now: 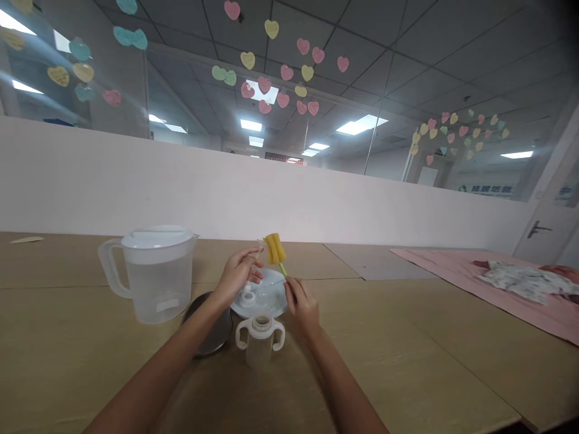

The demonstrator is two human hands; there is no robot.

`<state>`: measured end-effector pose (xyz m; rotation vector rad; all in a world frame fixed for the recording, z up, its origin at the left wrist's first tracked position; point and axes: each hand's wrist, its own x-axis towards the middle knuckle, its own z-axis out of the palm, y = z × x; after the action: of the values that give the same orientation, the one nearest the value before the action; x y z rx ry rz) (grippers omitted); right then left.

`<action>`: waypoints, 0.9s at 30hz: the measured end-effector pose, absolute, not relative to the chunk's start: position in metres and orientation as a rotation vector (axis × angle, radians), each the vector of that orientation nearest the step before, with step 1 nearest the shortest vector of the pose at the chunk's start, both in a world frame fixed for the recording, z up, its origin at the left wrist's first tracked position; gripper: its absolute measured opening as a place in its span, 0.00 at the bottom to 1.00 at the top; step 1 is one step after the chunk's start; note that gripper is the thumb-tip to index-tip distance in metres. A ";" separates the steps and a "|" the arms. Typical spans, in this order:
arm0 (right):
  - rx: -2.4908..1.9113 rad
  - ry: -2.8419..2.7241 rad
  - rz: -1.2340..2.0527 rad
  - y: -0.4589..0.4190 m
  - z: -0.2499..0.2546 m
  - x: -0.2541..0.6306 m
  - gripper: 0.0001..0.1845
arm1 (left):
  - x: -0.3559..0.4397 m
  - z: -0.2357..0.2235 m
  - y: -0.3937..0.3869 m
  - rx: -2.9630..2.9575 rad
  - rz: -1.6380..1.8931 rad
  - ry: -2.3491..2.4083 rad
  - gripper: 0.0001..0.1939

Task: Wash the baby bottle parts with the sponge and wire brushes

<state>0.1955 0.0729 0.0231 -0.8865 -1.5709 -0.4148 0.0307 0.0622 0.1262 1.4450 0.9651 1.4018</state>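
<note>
My right hand point(301, 304) is closed round the green handle of a brush with a yellow sponge head point(274, 247), which points up and to the left. My left hand point(239, 270) pinches a small clear part next to the sponge; what that part is I cannot make out. Both hands hover over a white plate point(275, 299) that carries a small white bottle piece point(247, 296). In front of the plate stands an open two-handled baby cup point(261, 339).
A clear lidded water pitcher point(151, 272) stands to the left, with a dark round lid or tray point(211, 328) beside it. On the right lies a pink mat point(456, 272) with a doll in patterned clothes point(527, 280). A white partition wall runs behind the wooden table point(407, 355).
</note>
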 end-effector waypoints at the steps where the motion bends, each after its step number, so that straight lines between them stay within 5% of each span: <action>1: -0.864 -1.594 -0.442 0.072 0.022 0.193 0.11 | 0.030 0.126 0.062 1.483 1.414 0.977 0.19; 19: -0.860 -1.633 -0.482 0.070 0.024 0.199 0.13 | 0.013 0.120 0.070 1.950 1.464 1.243 0.18; 27: -0.969 -1.432 -0.434 0.069 0.027 0.205 0.14 | 0.006 0.108 0.086 1.598 1.497 1.063 0.17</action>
<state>0.2053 0.0694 0.0267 -0.9688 -1.4318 -0.4343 0.0058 0.0861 0.1080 1.5977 1.0627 1.4968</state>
